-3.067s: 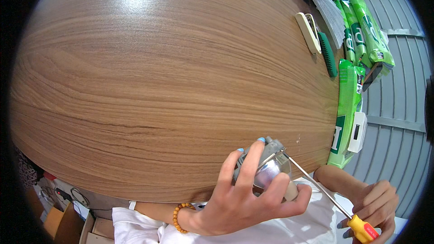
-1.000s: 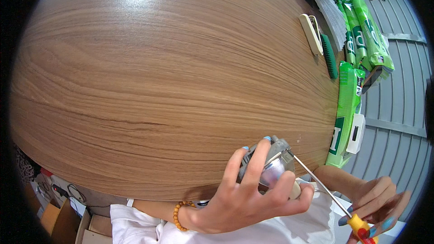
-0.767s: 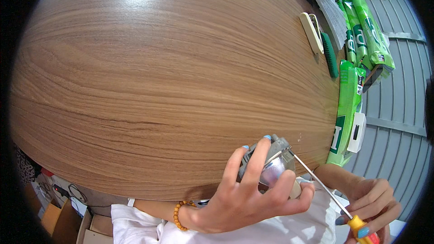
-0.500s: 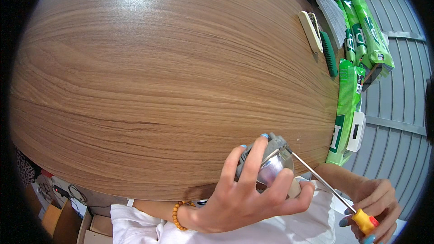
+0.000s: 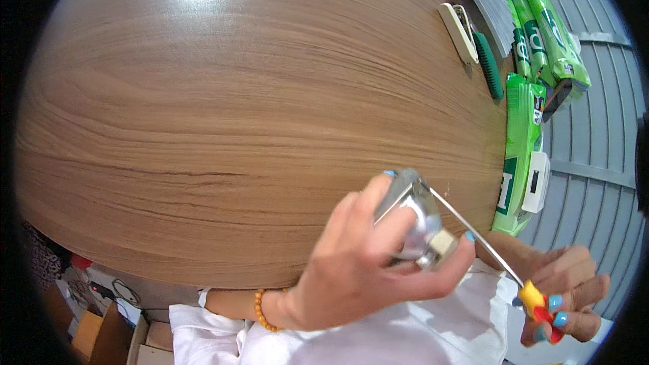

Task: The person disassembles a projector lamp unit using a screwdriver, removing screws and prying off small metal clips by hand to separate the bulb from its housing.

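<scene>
My left hand [image 5: 358, 267], with an amber bead bracelet at the wrist, is wrapped round a small rounded device [image 5: 424, 213]. The device has a shiny silver body, a grey housing on top and a pale block at its lower right; its kind is unclear. My right hand [image 5: 571, 290] grips a screwdriver [image 5: 531, 293] by its yellow and red handle. The long thin shaft slants up to the left, and its tip meets the grey upper end of the device. Fingers partly hide the device, which is held above the table's near edge.
The wood-grain table [image 5: 223, 115] spreads ahead and left. Along its right side lie a cream stapler-like object [image 5: 459, 34], a green comb-like object [image 5: 489, 65], a green plastic pack [image 5: 520, 135], a white box-shaped gadget [image 5: 537, 182] and more green packs [image 5: 551, 23]. Beyond stands grey ribbed panelling [image 5: 595, 122].
The device is tilted differently in my left hand and sits slightly higher in view, its pale block more exposed. My right fingers have shifted on the screwdriver handle, showing more red.
</scene>
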`<state>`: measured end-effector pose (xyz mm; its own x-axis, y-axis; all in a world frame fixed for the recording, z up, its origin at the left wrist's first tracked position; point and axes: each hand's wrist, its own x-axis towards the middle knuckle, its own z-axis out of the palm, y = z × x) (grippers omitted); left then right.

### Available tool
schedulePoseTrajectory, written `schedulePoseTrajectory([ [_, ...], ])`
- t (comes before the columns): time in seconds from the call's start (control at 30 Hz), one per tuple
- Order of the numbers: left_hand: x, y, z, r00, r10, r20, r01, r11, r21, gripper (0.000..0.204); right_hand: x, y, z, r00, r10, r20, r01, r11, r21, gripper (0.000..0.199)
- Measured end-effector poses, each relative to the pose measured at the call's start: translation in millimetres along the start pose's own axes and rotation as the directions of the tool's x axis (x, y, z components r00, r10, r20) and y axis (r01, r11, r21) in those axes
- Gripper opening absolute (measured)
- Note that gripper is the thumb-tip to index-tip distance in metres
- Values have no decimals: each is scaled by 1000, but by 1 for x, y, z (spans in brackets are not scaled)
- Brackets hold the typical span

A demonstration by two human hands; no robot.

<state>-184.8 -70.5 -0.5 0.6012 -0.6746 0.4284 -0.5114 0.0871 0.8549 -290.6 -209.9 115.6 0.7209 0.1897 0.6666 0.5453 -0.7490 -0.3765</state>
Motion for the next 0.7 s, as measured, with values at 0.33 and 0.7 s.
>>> schedulePoseTrajectory([
  [0.33, -8, -13, -12, 986, -125, 113, 127, 992, -11, 81, 32, -29, -13, 862, 362, 355, -338, 932, -130, 25],
  [0.7, -26, -13, -32, 990, 5, -143, 4, 998, 60, 68, 25, -84, 9, 693, 341, 635, 424, 520, -742, 33],
])
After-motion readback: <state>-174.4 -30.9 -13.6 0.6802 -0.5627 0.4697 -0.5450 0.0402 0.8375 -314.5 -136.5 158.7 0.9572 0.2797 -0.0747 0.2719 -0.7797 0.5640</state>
